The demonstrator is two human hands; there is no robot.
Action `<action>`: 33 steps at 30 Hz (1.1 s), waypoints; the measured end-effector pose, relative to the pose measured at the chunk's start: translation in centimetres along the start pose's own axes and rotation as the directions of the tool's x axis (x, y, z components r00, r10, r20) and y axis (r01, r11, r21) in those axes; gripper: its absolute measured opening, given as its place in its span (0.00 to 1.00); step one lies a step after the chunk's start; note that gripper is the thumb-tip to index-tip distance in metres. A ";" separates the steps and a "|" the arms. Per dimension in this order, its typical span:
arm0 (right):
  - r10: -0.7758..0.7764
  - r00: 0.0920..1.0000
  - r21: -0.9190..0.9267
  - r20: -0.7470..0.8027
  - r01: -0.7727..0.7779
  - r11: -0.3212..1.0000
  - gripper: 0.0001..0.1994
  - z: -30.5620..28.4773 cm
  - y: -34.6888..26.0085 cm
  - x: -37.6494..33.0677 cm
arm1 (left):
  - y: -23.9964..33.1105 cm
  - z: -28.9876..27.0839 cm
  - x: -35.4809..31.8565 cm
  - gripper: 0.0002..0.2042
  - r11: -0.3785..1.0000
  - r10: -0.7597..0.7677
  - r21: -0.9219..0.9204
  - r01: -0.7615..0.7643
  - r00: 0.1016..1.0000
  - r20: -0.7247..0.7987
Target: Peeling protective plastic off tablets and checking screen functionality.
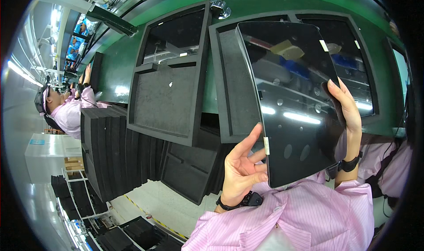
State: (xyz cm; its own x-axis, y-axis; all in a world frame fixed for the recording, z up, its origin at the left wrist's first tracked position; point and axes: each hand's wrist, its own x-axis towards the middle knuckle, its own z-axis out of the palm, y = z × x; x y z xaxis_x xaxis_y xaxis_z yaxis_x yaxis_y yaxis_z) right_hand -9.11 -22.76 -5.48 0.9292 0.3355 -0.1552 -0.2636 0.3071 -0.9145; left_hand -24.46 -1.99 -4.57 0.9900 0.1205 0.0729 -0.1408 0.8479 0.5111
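Observation:
A large glossy black display panel (pixel 296 114) is tilted up between my two hands, with ceiling lights reflected in it and small pale tabs on its edges. My left hand (pixel 243 162) grips its lower left edge, thumb and fingers at the rim. On the right edge, my right hand (pixel 346 105) closes round it, fingertips over the front. Behind the panel lies a black foam tray (pixel 224 74), partly hidden; a second dark panel (pixel 353 65) rests in its right compartment. Another foam tray (pixel 198 101) on the left holds a panel (pixel 174 34) in its far compartment.
Both trays lie on a green bench (pixel 115 74). Stacks of black foam trays (pixel 119 149) stand on the near left. A metal object (pixel 220 9) sits at the back. A co-worker (pixel 66 105) is at the far left, and another person's pink sleeve (pixel 395 176) shows at right.

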 end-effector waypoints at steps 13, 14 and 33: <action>-0.057 0.998 -0.043 -0.028 0.056 0.998 0.19 -0.1 -0.1 -0.4 | 1.4 -2.7 -2.0 0.24 0.878 -0.465 0.192 0.438 0.875 0.135; -0.055 0.998 -0.042 -0.029 0.054 0.998 0.19 0.0 -0.1 -0.5 | 1.3 -3.0 -2.1 0.25 0.872 -0.455 0.269 0.409 0.880 0.135; 0.098 0.995 0.055 0.031 -0.099 0.994 0.23 0.2 -0.2 -0.7 | 1.2 -2.4 -1.9 0.27 0.921 -0.310 0.311 0.235 0.926 0.217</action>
State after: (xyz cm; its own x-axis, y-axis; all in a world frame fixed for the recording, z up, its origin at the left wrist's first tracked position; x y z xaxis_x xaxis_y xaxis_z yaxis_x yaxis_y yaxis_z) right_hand -9.75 -22.83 -5.12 0.8905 0.3912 -0.2323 -0.3685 0.3210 -0.8724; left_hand -26.47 0.06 -6.15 0.9601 -0.2630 0.0948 0.1032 0.6487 0.7540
